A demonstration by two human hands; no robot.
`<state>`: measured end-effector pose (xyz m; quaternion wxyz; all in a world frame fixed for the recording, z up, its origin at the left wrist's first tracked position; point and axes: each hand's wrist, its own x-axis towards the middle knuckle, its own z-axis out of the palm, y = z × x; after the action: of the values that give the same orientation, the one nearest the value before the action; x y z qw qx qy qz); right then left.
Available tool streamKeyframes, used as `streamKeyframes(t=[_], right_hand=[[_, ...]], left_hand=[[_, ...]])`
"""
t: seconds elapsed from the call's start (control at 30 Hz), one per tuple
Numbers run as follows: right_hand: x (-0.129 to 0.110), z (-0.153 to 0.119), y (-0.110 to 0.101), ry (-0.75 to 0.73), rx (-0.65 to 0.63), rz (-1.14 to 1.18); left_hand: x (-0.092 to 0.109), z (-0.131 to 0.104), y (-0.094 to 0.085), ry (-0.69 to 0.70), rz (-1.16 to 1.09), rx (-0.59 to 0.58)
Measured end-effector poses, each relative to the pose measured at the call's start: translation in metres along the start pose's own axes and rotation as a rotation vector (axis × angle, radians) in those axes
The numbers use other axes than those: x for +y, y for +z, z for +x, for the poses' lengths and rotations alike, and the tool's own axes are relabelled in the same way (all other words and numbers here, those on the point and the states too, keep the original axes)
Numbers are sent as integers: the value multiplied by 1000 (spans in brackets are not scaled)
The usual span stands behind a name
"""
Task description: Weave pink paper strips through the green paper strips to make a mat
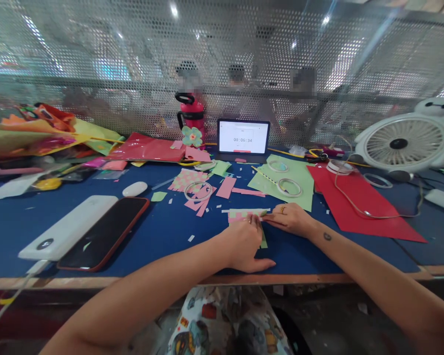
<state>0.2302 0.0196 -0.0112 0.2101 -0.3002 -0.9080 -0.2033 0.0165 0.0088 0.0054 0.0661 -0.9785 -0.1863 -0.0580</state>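
Observation:
A small pink-and-green checkered woven paper piece (238, 215) lies on the blue table in front of me, a white strip along its top edge. My left hand (246, 245) presses down on it with the fingertips, thumb stretched out to the side, and covers its lower part. At the strip's right end, the fingers of my right hand (290, 218) are pressed together on the paper edge. Green paper ends show below, between my hands. Another checkered woven piece (188, 179) lies farther back, with a tape roll (198, 192) on it.
Pink strips (226, 188), green sheets (304, 183) with tape rolls and a striped pencil, and a red sheet (366, 204) lie around. A phone (105, 234) and power bank (70, 224) are left. Behind stand a timer tablet (243, 137), pink bottle (194, 118) and fan (407, 140).

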Motion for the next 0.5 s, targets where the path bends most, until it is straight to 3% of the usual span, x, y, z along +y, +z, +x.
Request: streamKeyframes(t=[0.3,0.5], right_hand=[[-1,1,-1,0,-41,-18],[-1,1,-2,-27,22,-10]], left_hand=[[0,2,0,-16,-6,-10],[2,2,-3,1,44,-35]])
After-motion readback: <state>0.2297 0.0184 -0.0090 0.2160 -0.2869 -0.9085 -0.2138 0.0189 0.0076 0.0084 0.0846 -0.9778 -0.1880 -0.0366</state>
